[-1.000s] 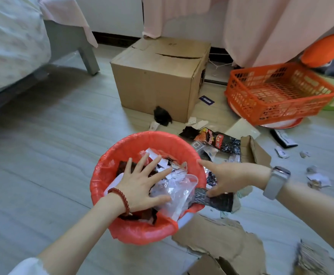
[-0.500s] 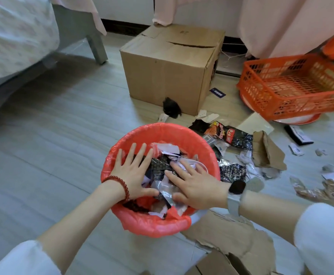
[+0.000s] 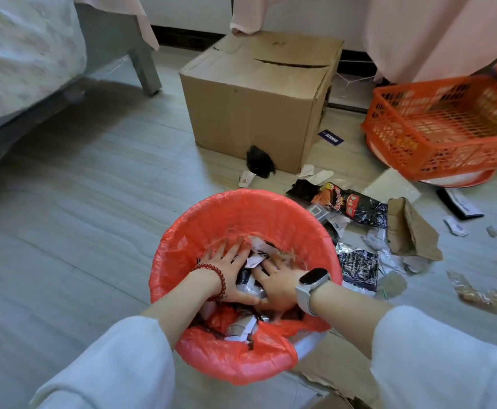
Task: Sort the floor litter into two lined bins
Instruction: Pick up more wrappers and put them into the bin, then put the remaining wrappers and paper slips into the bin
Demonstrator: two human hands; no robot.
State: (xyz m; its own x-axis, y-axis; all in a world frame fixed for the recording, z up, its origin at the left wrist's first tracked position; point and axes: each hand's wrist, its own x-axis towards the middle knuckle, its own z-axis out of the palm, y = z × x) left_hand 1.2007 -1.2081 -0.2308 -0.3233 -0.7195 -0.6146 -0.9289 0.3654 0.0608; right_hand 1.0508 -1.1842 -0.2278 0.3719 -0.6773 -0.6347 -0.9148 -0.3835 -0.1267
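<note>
Bed (image 3: pixel 20 54) at ten o'clock on the grey plank floor (image 3: pixel 79 216); cardboard box (image 3: pixel 256 104) at twelve o'clock; red-lined bin (image 3: pixel 212 222) at centre, packed with wrappers and paper scraps. Inside the bin: left hand (image 3: pixel 232 273), red bead bracelet at the wrist, fingers spread flat and pressing on the litter; right hand (image 3: pixel 279 283), watch at the wrist, fingers likewise spread and pressing, just beside the left. Loose floor litter at three o'clock of the bin: black noodle wrapper (image 3: pixel 350 202), torn cardboard piece (image 3: pixel 409 231), small scraps; orange basket (image 3: pixel 448 125) at two o'clock.
</note>
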